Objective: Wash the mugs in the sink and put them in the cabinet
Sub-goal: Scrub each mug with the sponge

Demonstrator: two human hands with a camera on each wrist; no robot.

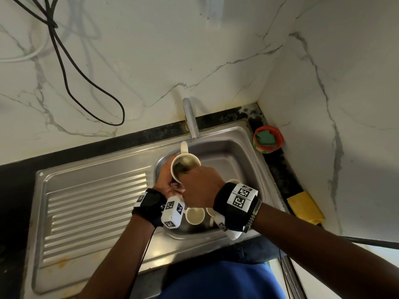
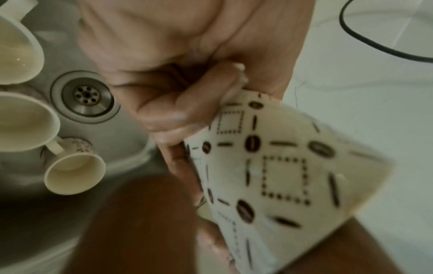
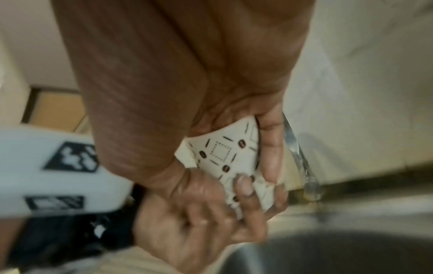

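A cream mug (image 1: 185,167) with a brown bean-and-square print (image 2: 281,166) is held over the steel sink (image 1: 233,152), its mouth up and its handle pointing toward the wall. My left hand (image 1: 170,184) grips its lower body, with the fingers (image 3: 243,187) curled round the base. My right hand (image 1: 198,186) has its fingers down inside the mug and the thumb (image 3: 269,148) pressed on the outer wall. Something dark shows inside the mug; I cannot tell what. More cream mugs (image 1: 195,215) (image 2: 75,174) lie in the basin near the drain (image 2: 86,95).
The faucet (image 1: 191,117) stands just behind the held mug. A red tub with a green scrub pad (image 1: 268,138) sits in the back right corner, and a yellow cloth (image 1: 305,207) lies on the right ledge. The ribbed drainboard (image 1: 97,212) spreads left. A black cable (image 1: 86,78) hangs on the wall.
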